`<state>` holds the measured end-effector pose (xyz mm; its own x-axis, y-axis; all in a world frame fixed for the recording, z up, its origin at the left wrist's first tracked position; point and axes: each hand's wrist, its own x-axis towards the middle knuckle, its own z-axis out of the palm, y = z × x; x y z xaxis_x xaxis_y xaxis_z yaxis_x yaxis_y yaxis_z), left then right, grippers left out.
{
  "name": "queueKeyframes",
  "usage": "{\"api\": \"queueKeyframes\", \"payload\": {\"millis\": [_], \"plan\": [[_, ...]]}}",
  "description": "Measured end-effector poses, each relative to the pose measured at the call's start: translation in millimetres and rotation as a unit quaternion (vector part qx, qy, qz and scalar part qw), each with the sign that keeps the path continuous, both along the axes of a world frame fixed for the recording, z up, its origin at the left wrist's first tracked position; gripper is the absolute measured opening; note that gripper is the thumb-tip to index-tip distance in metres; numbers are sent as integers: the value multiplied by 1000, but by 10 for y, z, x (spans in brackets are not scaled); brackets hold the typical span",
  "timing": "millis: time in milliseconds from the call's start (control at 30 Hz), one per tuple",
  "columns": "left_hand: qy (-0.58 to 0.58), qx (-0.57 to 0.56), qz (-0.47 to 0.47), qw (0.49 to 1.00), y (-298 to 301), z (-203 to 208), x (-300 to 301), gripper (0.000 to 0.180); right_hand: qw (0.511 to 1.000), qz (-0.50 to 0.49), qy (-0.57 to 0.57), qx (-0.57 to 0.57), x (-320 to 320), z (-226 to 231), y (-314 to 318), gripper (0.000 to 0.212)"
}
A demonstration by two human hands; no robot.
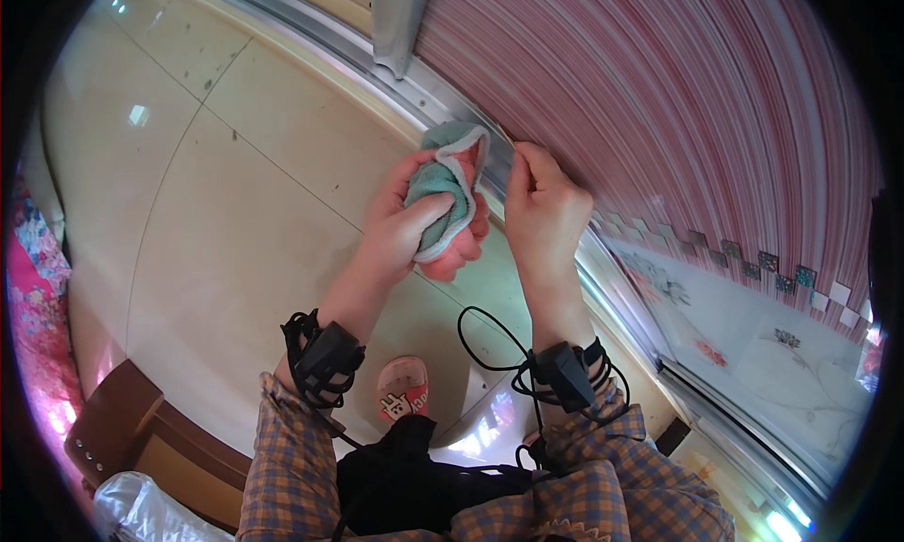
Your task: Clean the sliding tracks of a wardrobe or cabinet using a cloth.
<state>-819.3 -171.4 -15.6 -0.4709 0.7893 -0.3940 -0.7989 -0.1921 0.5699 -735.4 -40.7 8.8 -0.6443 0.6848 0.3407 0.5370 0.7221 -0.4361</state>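
Observation:
My left hand (400, 217) is wrapped round a folded cleaning cloth (438, 203), green on one side and coral pink on the other, with a white edging. The cloth is bunched up, its upper end close to the metal track (452, 99). Beside it, my right hand (546, 203) is closed, thumb and forefinger together near the edge of a pink striped panel (650, 99). What those fingertips pinch, if anything, I cannot make out.
Pale floor tiles (254, 194) lie to the left. A brown wooden piece of furniture (141, 429) and clear plastic (151, 504) stand at lower left, with pink flowered fabric (38, 325) beyond. A black cable (490, 363) loops near my right wrist. A slipper (403, 391) shows below.

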Motion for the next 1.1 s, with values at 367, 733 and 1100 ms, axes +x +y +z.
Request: {"api": "queueKeyframes", "payload": {"millis": [367,733,1100], "plan": [[-40,8,-15,999,45,-14,-30,46,1000,26,9,15,-228,97,-16,4],[-15,0,-23,1000,39,-66,-22,45,999,22,18,21,-280,58,-58,6],[20,-21,8,1000,37,-169,16,43,991,88,89,53,-833,118,-79,3]]}}
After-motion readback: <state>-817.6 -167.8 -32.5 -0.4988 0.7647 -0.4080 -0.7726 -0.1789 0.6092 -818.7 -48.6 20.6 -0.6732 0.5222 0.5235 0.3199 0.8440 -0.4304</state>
